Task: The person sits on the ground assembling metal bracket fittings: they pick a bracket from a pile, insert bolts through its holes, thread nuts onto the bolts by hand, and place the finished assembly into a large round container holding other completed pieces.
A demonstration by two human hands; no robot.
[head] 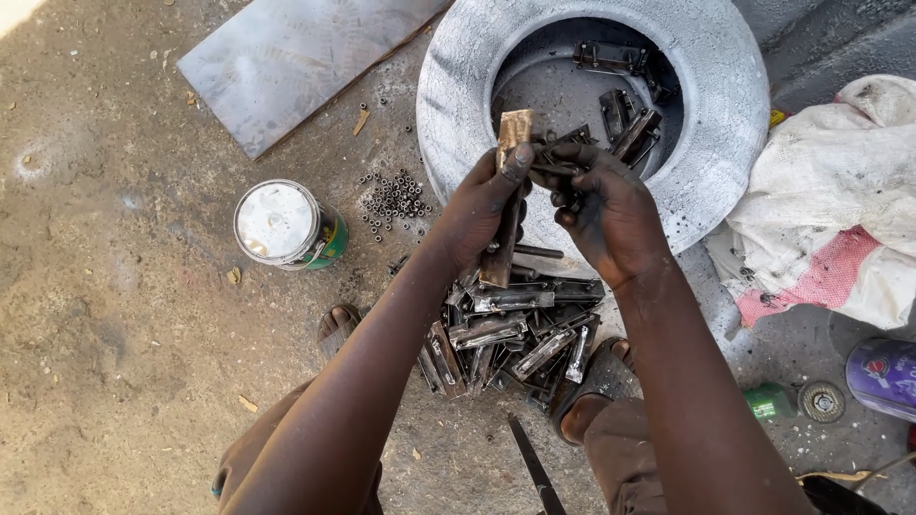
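Above the heap of metal parts, the left hand clamps a flat metal bar; the right hand pinches a dark metal piece beside it.

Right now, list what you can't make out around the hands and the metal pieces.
- Dark part in the right hand: fingers cover it, head view.
- Lower end of the strip held by the left hand: merges with the pile.
- Purple can: cut by right edge.
- Nuts: too small to count.
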